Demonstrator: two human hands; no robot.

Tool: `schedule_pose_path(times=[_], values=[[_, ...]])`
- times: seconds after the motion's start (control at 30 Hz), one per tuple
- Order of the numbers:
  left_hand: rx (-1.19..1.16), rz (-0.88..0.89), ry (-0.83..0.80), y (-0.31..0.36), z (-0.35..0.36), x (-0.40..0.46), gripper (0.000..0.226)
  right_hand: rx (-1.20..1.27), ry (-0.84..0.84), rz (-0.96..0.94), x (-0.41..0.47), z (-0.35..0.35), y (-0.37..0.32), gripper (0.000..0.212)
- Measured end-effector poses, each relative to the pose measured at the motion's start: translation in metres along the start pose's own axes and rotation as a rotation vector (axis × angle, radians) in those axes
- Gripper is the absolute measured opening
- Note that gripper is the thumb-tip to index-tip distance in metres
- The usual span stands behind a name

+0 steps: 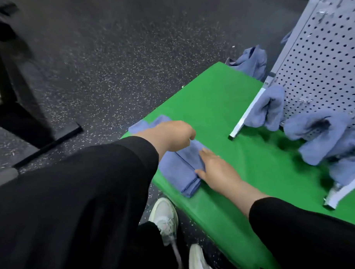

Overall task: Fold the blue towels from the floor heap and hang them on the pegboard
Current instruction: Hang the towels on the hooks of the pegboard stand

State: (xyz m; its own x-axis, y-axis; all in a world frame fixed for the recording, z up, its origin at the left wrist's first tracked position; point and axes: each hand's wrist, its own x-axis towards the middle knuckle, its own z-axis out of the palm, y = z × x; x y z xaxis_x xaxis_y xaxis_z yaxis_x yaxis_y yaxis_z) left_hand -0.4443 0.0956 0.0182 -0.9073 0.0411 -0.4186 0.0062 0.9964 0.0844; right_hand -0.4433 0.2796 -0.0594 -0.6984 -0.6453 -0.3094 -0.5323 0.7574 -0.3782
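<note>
A blue towel [184,170] lies partly folded on the green surface [216,104] near its left edge. My left hand [170,137] is over the towel's far part, fingers curled and pinching a fold of it. On the towel's right edge my right hand [216,169] presses flat with straight fingers. A grey pegboard [322,54] stands on the right of the green surface. Folded blue towels [268,109] [321,133] hang from its pegs. A heap of blue towels [250,61] lies on the floor behind the green surface.
The floor [113,56] is dark speckled rubber. A black stand with a flat foot [31,111] is at the left. The pegboard's metal feet [244,116] [339,195] rest on the green surface. My white shoes [165,217] are below its front edge.
</note>
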Motion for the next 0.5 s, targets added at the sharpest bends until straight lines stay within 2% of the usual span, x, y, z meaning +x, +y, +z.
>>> schedule_pose_path(times=[0.2,0.3,0.4,0.5], values=[[0.046,0.029,-0.202,0.0,0.011,0.008,0.045,-0.091,0.04,0.037,0.015,0.021,0.007,0.07],[0.09,0.034,-0.259,0.002,0.011,0.01,0.045,-0.103,0.086,0.066,0.015,0.017,0.005,0.059],[0.078,0.045,-0.241,0.008,0.005,0.012,0.046,-0.054,0.131,0.147,0.017,0.006,-0.001,0.046],[0.09,0.086,-0.165,0.014,0.001,0.014,0.04,0.03,0.231,0.136,0.018,-0.013,0.0,0.027]])
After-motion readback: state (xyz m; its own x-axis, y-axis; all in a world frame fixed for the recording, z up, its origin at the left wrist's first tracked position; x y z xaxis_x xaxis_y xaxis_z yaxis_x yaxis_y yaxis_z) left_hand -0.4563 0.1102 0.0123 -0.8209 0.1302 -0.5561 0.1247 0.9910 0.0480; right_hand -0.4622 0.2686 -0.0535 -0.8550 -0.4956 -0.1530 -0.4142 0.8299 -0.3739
